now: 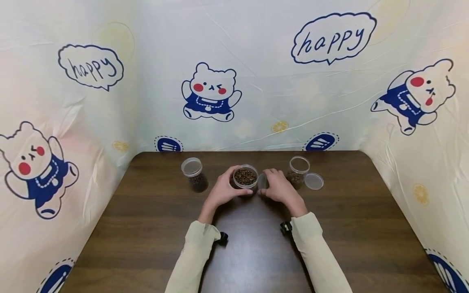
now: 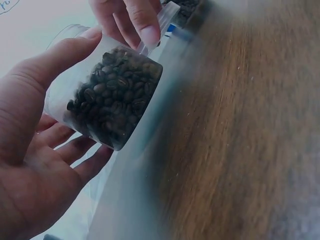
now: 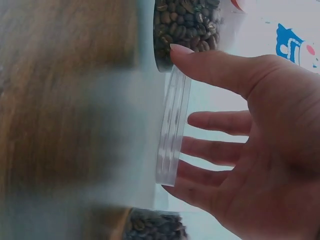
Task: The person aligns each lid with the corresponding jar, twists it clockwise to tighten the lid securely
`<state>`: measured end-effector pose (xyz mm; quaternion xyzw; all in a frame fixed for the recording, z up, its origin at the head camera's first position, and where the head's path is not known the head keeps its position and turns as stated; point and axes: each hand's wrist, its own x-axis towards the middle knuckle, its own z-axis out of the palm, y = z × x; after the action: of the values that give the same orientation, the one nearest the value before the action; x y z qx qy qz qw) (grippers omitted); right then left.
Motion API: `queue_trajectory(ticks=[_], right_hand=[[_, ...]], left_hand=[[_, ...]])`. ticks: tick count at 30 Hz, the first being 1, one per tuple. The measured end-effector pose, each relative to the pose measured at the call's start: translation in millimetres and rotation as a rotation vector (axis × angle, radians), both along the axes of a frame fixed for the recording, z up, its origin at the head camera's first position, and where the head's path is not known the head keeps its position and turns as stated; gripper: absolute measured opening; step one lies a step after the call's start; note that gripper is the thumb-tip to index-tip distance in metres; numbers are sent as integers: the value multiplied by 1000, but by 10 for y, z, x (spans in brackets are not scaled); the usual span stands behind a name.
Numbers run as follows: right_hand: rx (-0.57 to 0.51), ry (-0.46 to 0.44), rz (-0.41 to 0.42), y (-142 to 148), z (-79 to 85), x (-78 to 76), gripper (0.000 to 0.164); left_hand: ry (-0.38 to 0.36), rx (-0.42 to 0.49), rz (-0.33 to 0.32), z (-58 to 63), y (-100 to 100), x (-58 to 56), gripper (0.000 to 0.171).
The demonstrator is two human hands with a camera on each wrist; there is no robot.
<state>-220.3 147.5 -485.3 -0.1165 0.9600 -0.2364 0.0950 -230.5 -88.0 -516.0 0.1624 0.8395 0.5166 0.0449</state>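
My left hand (image 1: 221,189) grips a clear plastic jar (image 1: 245,176) at the middle of the table, thumb on the near side and fingers around the far side. The jar's top is uncovered, and dark roasted coffee beans (image 2: 112,95) fill its lower part in the left wrist view. Just right of the jar, my right hand (image 1: 280,188) holds a clear round lid (image 3: 172,130) by its rim, between thumb and fingers. That lid is low, close over the tabletop, and its edge comes right up to the jar's base.
A lidded jar of coffee beans (image 1: 198,181) stands to the left. On the right is a jar without a lid (image 1: 297,171), also holding beans, with a loose clear lid (image 1: 314,181) beside it. A printed curtain (image 1: 256,134) borders the brown table (image 1: 154,244).
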Motion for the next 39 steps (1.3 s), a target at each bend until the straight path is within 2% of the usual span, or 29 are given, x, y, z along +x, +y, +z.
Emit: queue_trajectory(ticks=[10, 19, 27, 39], right_hand=[[50, 16, 80, 30, 76, 190, 75], [75, 44, 109, 76, 83, 387, 76], [63, 45, 128, 73, -6, 550, 74], [73, 49, 147, 105, -95, 645, 75]], left_hand=[[-31, -4, -17, 77, -99, 183, 90], [-26, -32, -116, 166, -162, 383, 90], [-51, -76, -191, 136, -217, 530, 88], [-84, -62, -238, 56, -277, 588, 89]])
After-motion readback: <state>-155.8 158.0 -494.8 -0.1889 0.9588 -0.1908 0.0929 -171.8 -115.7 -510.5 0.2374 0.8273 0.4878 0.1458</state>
